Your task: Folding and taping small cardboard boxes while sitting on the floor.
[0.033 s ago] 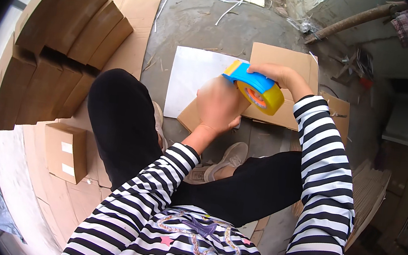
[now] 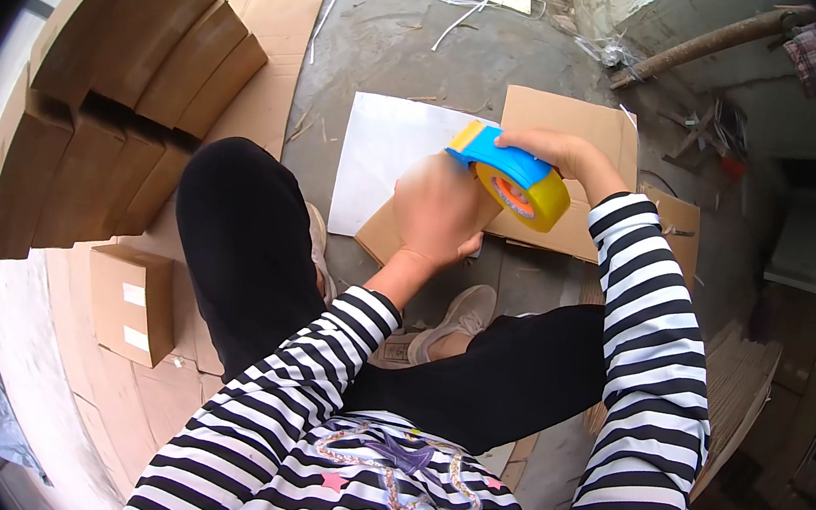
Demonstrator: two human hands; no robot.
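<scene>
A blue tape dispenser [image 2: 512,158] with a roll of yellow tape [image 2: 553,211] around an orange core is gripped from above in my right hand [image 2: 553,147]. Its yellow front end is beside the blurred fingers of my left hand [image 2: 431,215]. That left hand lies over a small brown cardboard box [image 2: 378,234] and grips it, the thumb out to the right; most of the box is hidden under the hand. Beneath and behind the box lies a white sheet [image 2: 368,150]. To the right, under the dispenser, is a flat piece of cardboard [image 2: 576,119].
Stacked brown boxes [image 2: 116,30] rise at the left, and one small box with white labels [image 2: 136,300] stands nearer. White strips [image 2: 459,24] lie on the grey floor [image 2: 391,47]. A pole [image 2: 709,46] leans at the far right; flat cardboard sheets [image 2: 740,389] are piled at the right.
</scene>
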